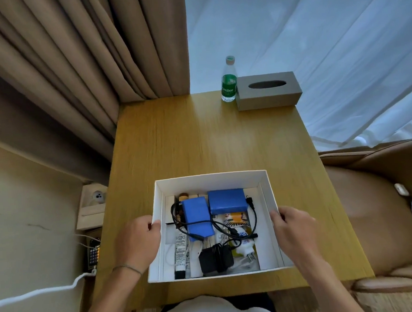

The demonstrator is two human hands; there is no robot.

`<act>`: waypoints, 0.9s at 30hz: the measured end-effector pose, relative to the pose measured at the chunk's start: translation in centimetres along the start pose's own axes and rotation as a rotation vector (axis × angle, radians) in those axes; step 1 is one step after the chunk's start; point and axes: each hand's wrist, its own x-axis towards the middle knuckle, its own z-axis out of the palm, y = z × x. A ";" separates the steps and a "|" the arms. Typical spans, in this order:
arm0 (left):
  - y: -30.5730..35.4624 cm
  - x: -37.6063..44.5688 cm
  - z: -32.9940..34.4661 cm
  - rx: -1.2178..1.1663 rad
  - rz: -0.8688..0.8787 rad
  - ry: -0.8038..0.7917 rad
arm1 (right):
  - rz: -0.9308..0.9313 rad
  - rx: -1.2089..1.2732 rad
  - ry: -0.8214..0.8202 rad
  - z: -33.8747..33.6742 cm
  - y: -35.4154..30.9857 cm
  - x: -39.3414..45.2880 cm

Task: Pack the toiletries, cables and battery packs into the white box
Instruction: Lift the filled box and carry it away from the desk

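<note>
The left hand [135,241] grips the left wall of the white box [211,179], its fingers [155,226] curled over the rim with the tips just inside, and this looks like a hold meant to steady or shift the box rather than to reach for anything in it. The box sits on the near part of the wooden table [198,137], and everything the task names appears to lie within its walls already, so the packing seems about finished. Against the box's left side lies a white toiletry tube [181,252], close to the left fingertips but apart from them. Toward the box's middle sit two blue battery packs [197,217], one angled and one squarer behind it, with black cables [252,219] looping over both, and a black power adapter [214,256] and a white plug [246,248] near the front wall. At the box's right wall the right hand [295,232] mirrors the left, its fingers [276,216] hooked over the rim and holding it. Well beyond the box's far wall stand a green-labelled water bottle [229,81] and a grey tissue box [267,90], touching nothing in the task.
</note>
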 end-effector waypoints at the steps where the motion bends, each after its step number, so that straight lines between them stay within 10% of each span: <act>1: -0.1 0.3 -0.1 -0.010 0.018 0.003 | 0.003 -0.003 0.014 0.1 -0.2 -0.3; 27: 2.8 0.4 -0.7 0.039 0.891 -0.238 | 0.598 -0.051 0.616 3.6 -0.7 -24.9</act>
